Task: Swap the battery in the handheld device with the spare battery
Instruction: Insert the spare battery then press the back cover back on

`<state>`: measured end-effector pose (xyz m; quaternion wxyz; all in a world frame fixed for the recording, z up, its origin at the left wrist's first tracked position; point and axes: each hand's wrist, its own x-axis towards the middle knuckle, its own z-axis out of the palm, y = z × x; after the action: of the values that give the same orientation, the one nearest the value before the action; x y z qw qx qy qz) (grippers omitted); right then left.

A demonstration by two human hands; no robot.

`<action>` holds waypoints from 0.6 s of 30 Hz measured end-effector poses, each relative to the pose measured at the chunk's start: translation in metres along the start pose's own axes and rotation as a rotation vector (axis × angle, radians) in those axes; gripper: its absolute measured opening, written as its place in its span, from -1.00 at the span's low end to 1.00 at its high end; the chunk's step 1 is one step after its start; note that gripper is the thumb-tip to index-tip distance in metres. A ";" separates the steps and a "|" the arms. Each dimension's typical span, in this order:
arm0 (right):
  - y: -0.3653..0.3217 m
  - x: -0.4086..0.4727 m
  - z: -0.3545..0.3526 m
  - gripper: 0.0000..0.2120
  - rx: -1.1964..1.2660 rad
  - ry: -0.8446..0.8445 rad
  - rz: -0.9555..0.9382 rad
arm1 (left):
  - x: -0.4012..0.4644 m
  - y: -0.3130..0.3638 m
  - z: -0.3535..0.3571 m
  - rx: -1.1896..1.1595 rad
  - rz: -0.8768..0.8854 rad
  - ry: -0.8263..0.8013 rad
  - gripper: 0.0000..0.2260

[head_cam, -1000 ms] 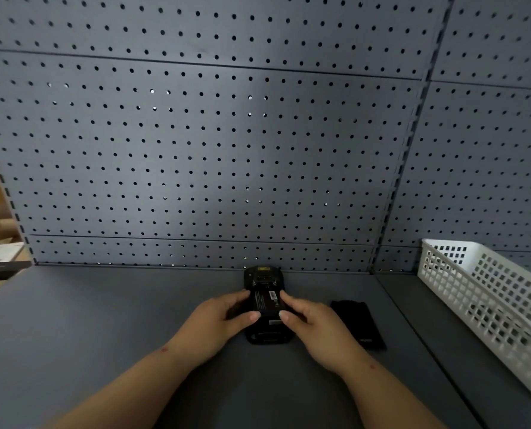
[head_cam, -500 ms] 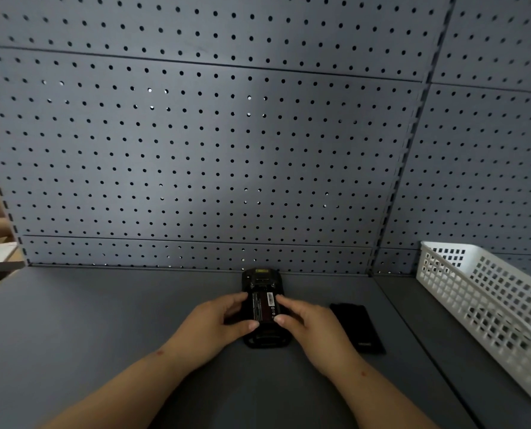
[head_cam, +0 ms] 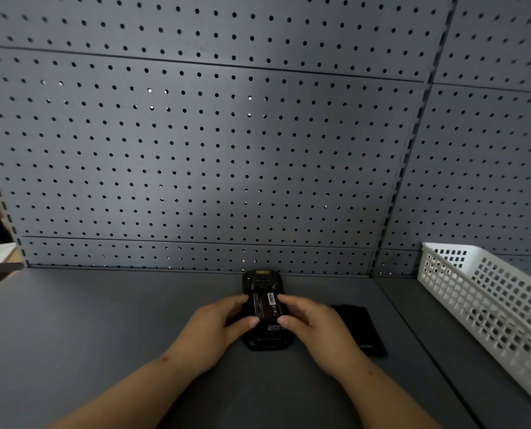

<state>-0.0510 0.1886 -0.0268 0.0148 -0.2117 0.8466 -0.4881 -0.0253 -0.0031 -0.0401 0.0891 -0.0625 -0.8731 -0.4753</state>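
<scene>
Battery (head_cam: 264,305) seated in the handheld device (head_cam: 263,311) on the desk (head_cam: 103,320), long axis pointing away from us. We pinch its sides with both hands, left (head_cam: 210,331) and right (head_cam: 315,329); the dark flat piece (head_cam: 358,329) lies nearer our right.

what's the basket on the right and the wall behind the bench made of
Basket: looks like white moulded plastic, matte, with a regular grid of square openings. Wall panels: grey pegboard, likely painted sheet metal, smooth with evenly punched round holes; metal is a guess.

Matt grey tabletop (head_cam: 103,329), perforated metal pegboard (head_cam: 214,156), white plastic basket (head_cam: 487,292)
</scene>
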 end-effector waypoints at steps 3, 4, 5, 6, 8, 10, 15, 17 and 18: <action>0.002 0.000 0.001 -0.65 0.019 -0.004 0.000 | 0.000 0.000 -0.001 -0.012 -0.014 -0.015 -0.56; 0.002 0.000 0.001 -0.66 0.019 -0.008 -0.003 | 0.000 0.001 -0.001 -0.021 -0.015 -0.015 -0.57; 0.001 0.000 0.001 -0.66 0.017 -0.010 -0.006 | -0.001 0.001 -0.001 -0.031 -0.012 -0.010 -0.59; 0.001 0.000 0.001 -0.65 0.015 -0.008 -0.007 | -0.001 0.001 -0.001 -0.046 -0.011 -0.004 -0.63; 0.000 0.000 0.000 -0.66 0.004 0.002 -0.004 | -0.002 0.002 -0.001 -0.082 -0.008 0.001 -0.73; 0.000 0.000 0.000 -0.69 -0.003 0.004 -0.009 | -0.003 0.003 -0.001 -0.086 0.001 0.001 -0.80; -0.001 -0.001 -0.001 -0.72 -0.016 0.018 -0.010 | -0.004 0.005 -0.003 -0.036 0.021 0.004 -0.89; -0.001 -0.001 -0.001 -0.71 -0.012 0.012 -0.005 | -0.004 0.004 -0.002 -0.010 0.023 0.004 -0.89; -0.001 0.000 -0.001 -0.71 -0.010 0.008 -0.001 | -0.004 0.004 -0.002 -0.002 0.021 0.004 -0.87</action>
<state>-0.0507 0.1894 -0.0259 0.0102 -0.2104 0.8490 -0.4846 -0.0203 -0.0024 -0.0363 0.0960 -0.0708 -0.8717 -0.4753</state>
